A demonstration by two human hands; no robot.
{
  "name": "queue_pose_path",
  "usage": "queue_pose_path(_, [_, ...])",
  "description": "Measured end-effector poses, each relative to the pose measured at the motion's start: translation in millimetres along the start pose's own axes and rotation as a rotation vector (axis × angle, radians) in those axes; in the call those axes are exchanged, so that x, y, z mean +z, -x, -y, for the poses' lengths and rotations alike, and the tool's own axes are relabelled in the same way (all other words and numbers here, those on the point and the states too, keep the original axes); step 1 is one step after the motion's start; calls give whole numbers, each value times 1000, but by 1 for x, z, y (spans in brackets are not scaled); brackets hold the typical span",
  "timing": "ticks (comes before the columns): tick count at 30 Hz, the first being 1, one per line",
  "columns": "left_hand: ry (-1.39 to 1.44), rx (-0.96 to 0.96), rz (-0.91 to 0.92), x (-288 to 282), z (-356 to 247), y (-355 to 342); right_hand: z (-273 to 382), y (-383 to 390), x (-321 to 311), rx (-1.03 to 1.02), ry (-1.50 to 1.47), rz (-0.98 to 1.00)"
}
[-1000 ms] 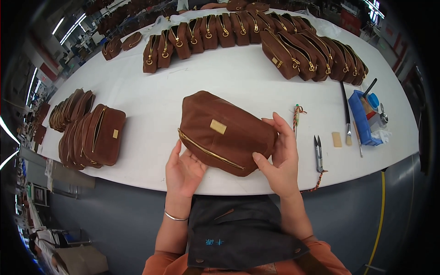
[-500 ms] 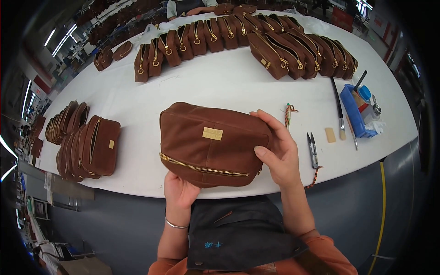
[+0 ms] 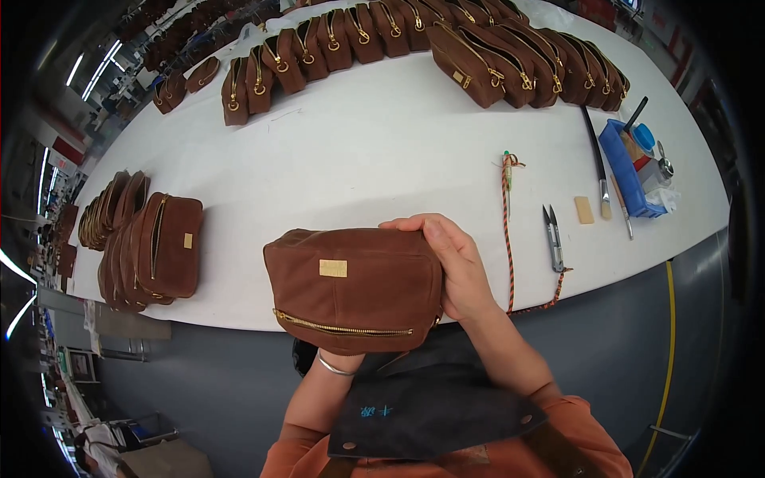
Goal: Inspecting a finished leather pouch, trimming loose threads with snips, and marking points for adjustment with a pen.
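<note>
A brown zippered pouch (image 3: 374,287) is held up over the table's near edge, its gold label and gold front zipper facing me. My right hand (image 3: 456,267) wraps round the pouch's right end, with the thumb up at the top corner and the fingers along the back edge. From below, my left hand (image 3: 341,358) reaches under or into the pouch. Only its wrist area with a silver bangle shows; the fingers are hidden behind the pouch.
Rows of brown pouches (image 3: 335,44) stand along the white table's (image 3: 358,159) far side. A stack of pouches (image 3: 177,247) lies at left. To the right are a corded tool (image 3: 508,183), thread snips (image 3: 553,239), a tan block (image 3: 584,210), a brush (image 3: 596,163) and a blue tray (image 3: 629,179).
The pouch has come lower, nearer me and slightly left, tilting a little. My right thumb has shifted from its front face to the top corner. My left hand has gone farther out of sight.
</note>
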State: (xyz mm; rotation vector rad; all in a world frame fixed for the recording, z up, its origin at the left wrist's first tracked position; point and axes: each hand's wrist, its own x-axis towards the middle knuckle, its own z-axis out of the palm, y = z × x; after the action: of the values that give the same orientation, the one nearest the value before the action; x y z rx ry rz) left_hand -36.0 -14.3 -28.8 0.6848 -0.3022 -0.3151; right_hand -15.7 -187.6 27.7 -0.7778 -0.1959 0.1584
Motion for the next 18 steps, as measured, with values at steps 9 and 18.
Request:
queue_pose_path(9, [-124, -71, -105, 9, -4, 3, -4, 2, 3, -2, 100, -68])
queue_pose_path(18, [-42, -66, -114, -4, 1, 10, -8, -2, -3, 12, 156, -44])
